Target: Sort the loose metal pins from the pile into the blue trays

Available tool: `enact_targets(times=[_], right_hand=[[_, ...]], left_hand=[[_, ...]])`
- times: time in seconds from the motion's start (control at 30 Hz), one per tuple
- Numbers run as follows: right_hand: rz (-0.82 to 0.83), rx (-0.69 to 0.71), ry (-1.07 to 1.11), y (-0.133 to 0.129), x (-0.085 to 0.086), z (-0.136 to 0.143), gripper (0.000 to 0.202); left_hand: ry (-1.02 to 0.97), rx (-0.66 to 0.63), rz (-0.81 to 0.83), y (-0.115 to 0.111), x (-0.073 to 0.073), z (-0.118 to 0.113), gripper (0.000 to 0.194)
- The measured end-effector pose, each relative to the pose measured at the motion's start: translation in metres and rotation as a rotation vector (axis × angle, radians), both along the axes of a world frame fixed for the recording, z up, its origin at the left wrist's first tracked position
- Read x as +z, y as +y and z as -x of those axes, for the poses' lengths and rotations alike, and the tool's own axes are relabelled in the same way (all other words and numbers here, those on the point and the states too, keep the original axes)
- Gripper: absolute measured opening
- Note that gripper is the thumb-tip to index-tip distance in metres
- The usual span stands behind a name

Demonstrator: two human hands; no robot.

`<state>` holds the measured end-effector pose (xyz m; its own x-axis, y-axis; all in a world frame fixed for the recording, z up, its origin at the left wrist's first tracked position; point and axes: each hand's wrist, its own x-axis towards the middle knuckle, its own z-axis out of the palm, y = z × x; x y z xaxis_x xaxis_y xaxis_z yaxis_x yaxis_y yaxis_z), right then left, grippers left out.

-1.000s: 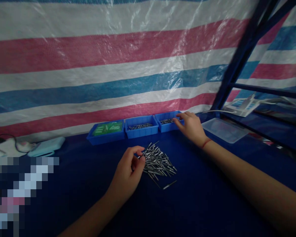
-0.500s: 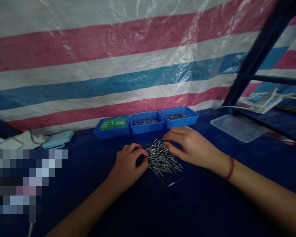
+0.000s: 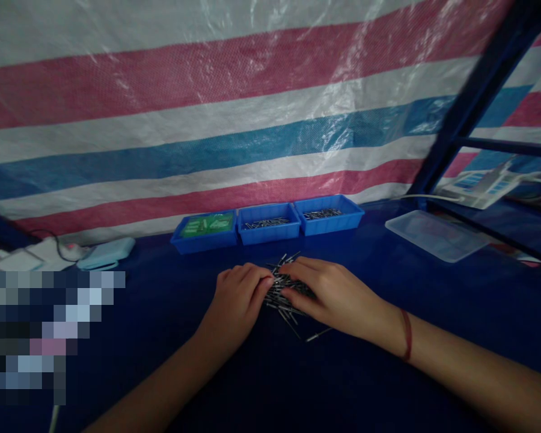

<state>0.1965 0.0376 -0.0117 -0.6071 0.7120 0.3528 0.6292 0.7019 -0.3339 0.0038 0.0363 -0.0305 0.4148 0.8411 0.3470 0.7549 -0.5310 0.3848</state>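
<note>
A heap of metal blind rivets [image 3: 280, 296] lies on the dark blue table, partly covered by my hands. My left hand [image 3: 237, 300] is at the heap's left edge, thumb and forefinger pressed together; whatever is between them is hidden. From the right, my right hand [image 3: 336, 293] reaches over the heap, thumb and fingers apart, fingertips touching the rivets. A single rivet [image 3: 314, 337] lies just in front of the heap, its right end near my right hand.
Behind the heap stand three blue bins: one with green-and-white contents [image 3: 204, 242], a middle bin [image 3: 270, 234] and a right bin [image 3: 333, 224] with metal pieces. A translucent lid [image 3: 437, 236] lies right, a light blue case [image 3: 106, 254] left. Striped sheeting hangs behind.
My right hand has moved left and nearer to me, from the heap's upper right edge onto the rivets. My left hand's thumb and forefinger have closed together.
</note>
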Motion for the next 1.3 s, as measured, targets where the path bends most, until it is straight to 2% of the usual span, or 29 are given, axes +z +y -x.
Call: enact_targets(times=[0.1, 0.23, 0.43, 0.53, 0.73, 0.93, 1.3], right_hand=[[-0.015, 0.034, 0.008, -0.003, -0.001, 0.002, 0.022], [-0.033, 0.042, 0.001, -0.006, 0.002, 0.002, 0.026], [0.058, 0.073, 0.129, -0.008, 0.004, 0.005, 0.024], [0.094, 0.09, 0.201, -0.01, 0.004, 0.007, 0.024], [0.121, 0.114, 0.236, -0.013, 0.004, 0.009, 0.02], [0.119, 0.121, 0.312, -0.013, 0.005, 0.01, 0.02], [0.146, 0.073, 0.317, -0.013, 0.003, 0.01, 0.018]], left_hand=[[-0.078, -0.044, -0.004, -0.009, 0.007, -0.005, 0.015], [-0.276, 0.003, -0.004, -0.015, 0.008, -0.009, 0.01], [-0.621, 0.038, 0.156, -0.018, 0.004, -0.01, 0.013], [-0.71, 0.052, 0.202, -0.02, 0.006, -0.012, 0.013], [-0.678, 0.086, 0.144, -0.023, 0.009, -0.012, 0.012], [-0.652, 0.059, 0.13, -0.023, 0.007, -0.01, 0.013], [-0.644, 0.003, 0.054, -0.021, 0.01, -0.011, 0.012]])
